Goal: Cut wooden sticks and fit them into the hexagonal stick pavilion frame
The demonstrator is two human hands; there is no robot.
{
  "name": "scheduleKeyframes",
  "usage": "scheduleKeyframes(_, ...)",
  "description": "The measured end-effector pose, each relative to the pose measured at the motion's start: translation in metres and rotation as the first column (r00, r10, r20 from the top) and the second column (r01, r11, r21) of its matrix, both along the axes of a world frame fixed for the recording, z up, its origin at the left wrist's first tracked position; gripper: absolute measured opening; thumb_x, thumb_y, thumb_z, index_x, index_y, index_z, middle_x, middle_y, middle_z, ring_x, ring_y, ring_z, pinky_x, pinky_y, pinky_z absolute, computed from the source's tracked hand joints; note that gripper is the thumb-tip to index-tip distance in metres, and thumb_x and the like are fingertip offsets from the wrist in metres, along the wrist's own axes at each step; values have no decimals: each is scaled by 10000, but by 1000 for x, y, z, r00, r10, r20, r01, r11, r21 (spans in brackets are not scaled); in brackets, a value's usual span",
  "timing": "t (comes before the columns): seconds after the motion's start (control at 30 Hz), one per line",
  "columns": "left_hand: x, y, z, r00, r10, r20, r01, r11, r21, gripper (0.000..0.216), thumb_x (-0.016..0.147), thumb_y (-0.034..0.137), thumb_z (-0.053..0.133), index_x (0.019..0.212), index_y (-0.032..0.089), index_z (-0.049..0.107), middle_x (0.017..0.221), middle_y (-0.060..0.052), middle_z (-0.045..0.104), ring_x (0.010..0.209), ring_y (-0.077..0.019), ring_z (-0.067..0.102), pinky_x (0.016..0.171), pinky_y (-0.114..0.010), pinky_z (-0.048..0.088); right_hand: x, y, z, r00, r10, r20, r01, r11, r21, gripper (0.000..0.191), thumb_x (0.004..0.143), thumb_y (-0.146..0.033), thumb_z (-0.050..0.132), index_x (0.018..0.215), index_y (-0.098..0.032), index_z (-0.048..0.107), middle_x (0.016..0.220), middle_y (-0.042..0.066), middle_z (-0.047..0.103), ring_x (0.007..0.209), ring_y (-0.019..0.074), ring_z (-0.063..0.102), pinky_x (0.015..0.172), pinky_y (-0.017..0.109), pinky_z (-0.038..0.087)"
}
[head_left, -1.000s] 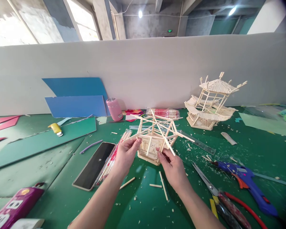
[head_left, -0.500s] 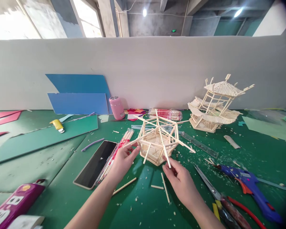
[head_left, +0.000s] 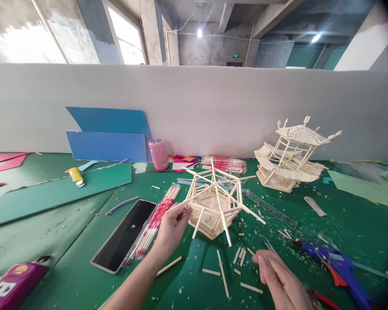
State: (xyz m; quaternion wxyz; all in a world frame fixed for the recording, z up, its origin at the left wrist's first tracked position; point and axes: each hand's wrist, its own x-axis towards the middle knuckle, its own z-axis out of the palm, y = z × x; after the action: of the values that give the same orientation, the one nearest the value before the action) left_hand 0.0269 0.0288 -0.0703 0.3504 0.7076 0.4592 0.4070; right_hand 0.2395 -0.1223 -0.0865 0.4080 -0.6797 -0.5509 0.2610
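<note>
My left hand [head_left: 173, 228] pinches the left corner of a wooden stick model [head_left: 213, 211], an open frame of thin sticks with a woven-looking base and sticks radiating from its top. It stands on the green table. My right hand [head_left: 278, 275] is apart from the model, low on the right, its fingers curled together. A short stick [head_left: 251, 251] ends at its fingertips; whether it is held is hidden. Behind that hand show the tips of scissors [head_left: 269, 246], mostly covered. Several loose cut sticks [head_left: 223, 273] lie in front of the model.
A blue glue gun [head_left: 334, 262] lies at right. A finished-looking stick pavilion [head_left: 291, 159] stands at the back right, with a clear ruler [head_left: 271, 209] before it. A phone [head_left: 124, 237], packed sticks [head_left: 155, 221], a pink cup [head_left: 158, 154] and a yellow cutter [head_left: 74, 176] are on the left.
My right hand has let go of the model's front stick and moved right and down, over the scissors. My left hand keeps its hold. The view has tilted up slightly.
</note>
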Motion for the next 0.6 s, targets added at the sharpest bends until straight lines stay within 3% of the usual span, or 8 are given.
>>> scheduleKeyframes(0.2, -7, -2, 7, 999, -34, -6, 34, 999, 7, 268, 799, 299, 490, 574, 162, 538, 560, 24, 465, 552, -122, 411, 499, -209, 336, -5, -3, 1, 991, -34, -126, 21, 994, -105, 386, 870, -484, 326, 625, -229, 480, 605, 2, 514, 574, 157, 522, 529, 213, 424)
scheduleKeyframes(0.4, -19, -2, 12, 995, -96, -18, 95, 995, -30, 254, 800, 337, 512, 635, 162, 593, 610, 0, 553, 598, -148, 487, 557, -228, 387, -8, -10, 6, 996, -34, -87, 23, 992, -125, 414, 882, -480, 295, 592, -227, 448, 546, -20, 484, 509, 135, 472, 493, 213, 375)
scheduleKeyframes(0.6, -26, 3, 10, 991, -134, -27, 132, 990, -51, 238, 823, 319, 482, 690, 158, 595, 696, -22, 603, 682, -172, 529, 620, -246, 422, -9, -15, 5, 990, -58, -129, 39, 988, -148, 371, 874, -475, 334, 645, -229, 488, 530, -25, 506, 517, 139, 515, 503, 206, 408)
